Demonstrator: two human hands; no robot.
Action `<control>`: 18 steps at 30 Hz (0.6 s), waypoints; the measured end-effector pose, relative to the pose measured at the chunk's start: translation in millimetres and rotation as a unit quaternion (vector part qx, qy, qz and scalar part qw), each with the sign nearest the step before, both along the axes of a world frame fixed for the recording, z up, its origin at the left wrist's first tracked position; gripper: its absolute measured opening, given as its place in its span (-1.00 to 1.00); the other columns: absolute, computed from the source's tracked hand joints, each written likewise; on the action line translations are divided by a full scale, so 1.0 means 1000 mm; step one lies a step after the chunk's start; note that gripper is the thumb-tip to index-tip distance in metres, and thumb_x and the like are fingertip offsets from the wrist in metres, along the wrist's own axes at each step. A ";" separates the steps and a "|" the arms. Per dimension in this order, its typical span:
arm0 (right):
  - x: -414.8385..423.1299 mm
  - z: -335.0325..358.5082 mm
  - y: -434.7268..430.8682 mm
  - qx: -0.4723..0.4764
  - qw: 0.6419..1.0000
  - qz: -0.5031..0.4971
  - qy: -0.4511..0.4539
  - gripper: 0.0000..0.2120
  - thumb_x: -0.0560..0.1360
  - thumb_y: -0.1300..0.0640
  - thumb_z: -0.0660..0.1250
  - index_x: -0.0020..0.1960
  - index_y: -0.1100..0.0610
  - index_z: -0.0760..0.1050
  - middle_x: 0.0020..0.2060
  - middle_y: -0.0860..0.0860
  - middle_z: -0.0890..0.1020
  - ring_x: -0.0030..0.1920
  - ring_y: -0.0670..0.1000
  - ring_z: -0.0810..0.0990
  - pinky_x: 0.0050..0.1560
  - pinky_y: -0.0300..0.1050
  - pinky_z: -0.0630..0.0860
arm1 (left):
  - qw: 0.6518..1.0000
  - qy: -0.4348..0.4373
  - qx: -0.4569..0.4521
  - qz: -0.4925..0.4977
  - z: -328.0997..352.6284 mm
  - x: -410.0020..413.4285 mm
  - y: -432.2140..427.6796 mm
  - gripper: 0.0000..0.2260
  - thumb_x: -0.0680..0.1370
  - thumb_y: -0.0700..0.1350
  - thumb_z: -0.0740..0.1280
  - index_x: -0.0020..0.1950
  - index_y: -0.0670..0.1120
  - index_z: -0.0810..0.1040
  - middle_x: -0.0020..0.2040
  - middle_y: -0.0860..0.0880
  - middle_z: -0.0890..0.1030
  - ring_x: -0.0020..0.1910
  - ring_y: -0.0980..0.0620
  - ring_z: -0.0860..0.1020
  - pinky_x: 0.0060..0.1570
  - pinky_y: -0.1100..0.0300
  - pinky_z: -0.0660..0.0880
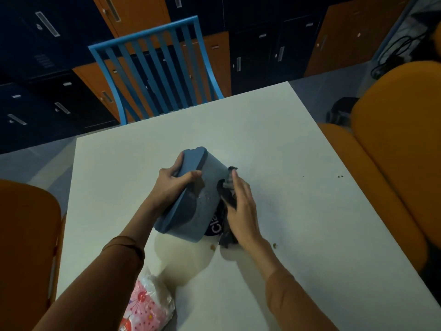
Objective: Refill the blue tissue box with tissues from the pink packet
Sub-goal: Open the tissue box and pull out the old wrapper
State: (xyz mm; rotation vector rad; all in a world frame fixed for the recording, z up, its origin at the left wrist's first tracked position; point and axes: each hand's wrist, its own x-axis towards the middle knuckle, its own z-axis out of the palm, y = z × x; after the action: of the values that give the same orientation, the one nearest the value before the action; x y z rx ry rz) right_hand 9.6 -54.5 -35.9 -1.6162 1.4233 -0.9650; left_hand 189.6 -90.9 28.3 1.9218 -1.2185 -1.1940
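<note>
One pink packet (145, 309) at the bench's (298, 187) near edge, under the left forearm. One blue tissue box (191, 199) mid-bench, tipped on its side; left hand (170, 185) grips its lid end, right hand (241, 206) flat, fingers extended, on dark wrapping at its base. Right half bare. One blue chair (155, 68) beyond far edge.
</note>
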 end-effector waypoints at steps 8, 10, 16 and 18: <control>0.029 0.052 -0.055 -0.076 0.997 0.034 0.001 -0.46 0.48 0.39 0.29 0.43 0.17 0.33 0.38 0.10 0.41 0.37 0.06 0.37 0.35 -0.10 0.37 | 1.000 0.001 0.006 0.002 0.002 -0.001 0.000 -0.30 0.50 0.07 0.38 0.55 0.13 0.12 0.20 -0.02 0.48 -0.11 0.17 0.54 -0.36 0.44 0.42; 0.033 0.050 -0.037 -0.094 0.995 0.040 -0.003 -0.43 0.51 0.34 0.30 0.48 0.14 0.26 0.43 0.08 0.34 0.42 0.00 0.29 0.38 -0.20 0.30 | 1.000 0.000 0.004 0.002 0.002 0.001 0.000 -0.31 0.51 0.07 0.37 0.56 0.12 0.11 0.22 -0.01 0.46 -0.10 0.20 0.53 -0.32 0.43 0.42; 0.008 0.005 0.019 -0.055 0.997 0.050 0.024 -0.23 0.40 0.52 0.30 0.49 0.04 0.21 0.47 0.03 0.26 0.42 0.02 0.29 0.38 -0.25 0.27 | 1.000 0.011 0.014 0.013 0.003 0.001 0.001 -0.34 0.53 0.07 0.35 0.55 0.13 0.12 0.20 0.00 0.44 -0.12 0.19 0.52 -0.38 0.45 0.42; -0.001 0.001 0.009 -0.033 0.998 0.034 0.032 -0.24 0.39 0.54 0.27 0.48 0.04 0.25 0.45 0.05 0.30 0.41 0.06 0.31 0.39 -0.16 0.29 | 1.000 0.011 0.015 0.013 0.002 0.002 0.001 -0.32 0.51 0.09 0.37 0.55 0.14 0.13 0.23 -0.02 0.46 -0.09 0.17 0.53 -0.31 0.41 0.43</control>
State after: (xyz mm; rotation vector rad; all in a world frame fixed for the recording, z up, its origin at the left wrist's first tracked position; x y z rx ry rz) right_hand 8.9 -45.4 -34.7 -1.7473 1.3838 -0.9376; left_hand 191.7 -89.7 30.2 1.9346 -1.1666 -1.2227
